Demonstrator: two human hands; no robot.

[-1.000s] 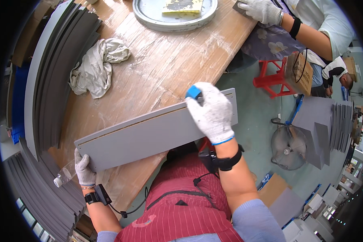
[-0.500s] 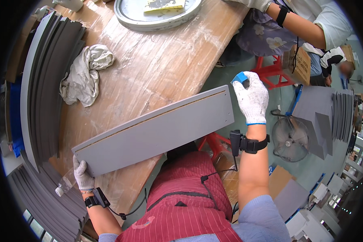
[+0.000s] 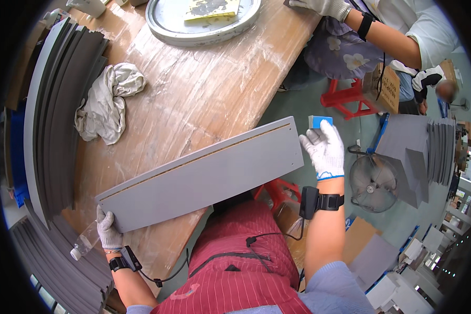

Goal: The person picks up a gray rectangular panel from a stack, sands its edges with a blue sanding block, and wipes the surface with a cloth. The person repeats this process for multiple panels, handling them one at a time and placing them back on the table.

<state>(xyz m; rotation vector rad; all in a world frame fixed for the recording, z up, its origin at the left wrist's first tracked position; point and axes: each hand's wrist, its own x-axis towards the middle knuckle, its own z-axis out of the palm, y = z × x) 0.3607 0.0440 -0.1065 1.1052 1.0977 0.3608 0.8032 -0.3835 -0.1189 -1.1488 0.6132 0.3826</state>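
Note:
A long grey panel (image 3: 204, 180) with a narrow groove along its far edge and small holes at its right end lies slanted over the table's near edge. Gloved in white, my left hand (image 3: 108, 228) grips the panel's lower left corner, fingers on its end. Just off the panel's right end, my gloved right hand (image 3: 325, 149) holds a small blue block (image 3: 320, 122), which looks like a sanding sponge, between thumb and fingers. The block does not touch the panel. Both wrists wear black straps with small devices and cables.
The wooden table (image 3: 193, 94) bears a crumpled white cloth (image 3: 110, 102), a round grey tray (image 3: 165, 36) with a yellow pad (image 3: 211, 9), and stacked grey panels (image 3: 63, 120). A clear bottle (image 3: 83, 243) lies left. A co-worker's gloved hand (image 3: 324, 7) is at far right; a fan (image 3: 371, 186) stands beyond.
My right hand has turned and moved slightly down, and the blue block now shows its flat side. The panel's right end has dipped a little; my left hand keeps its hold.

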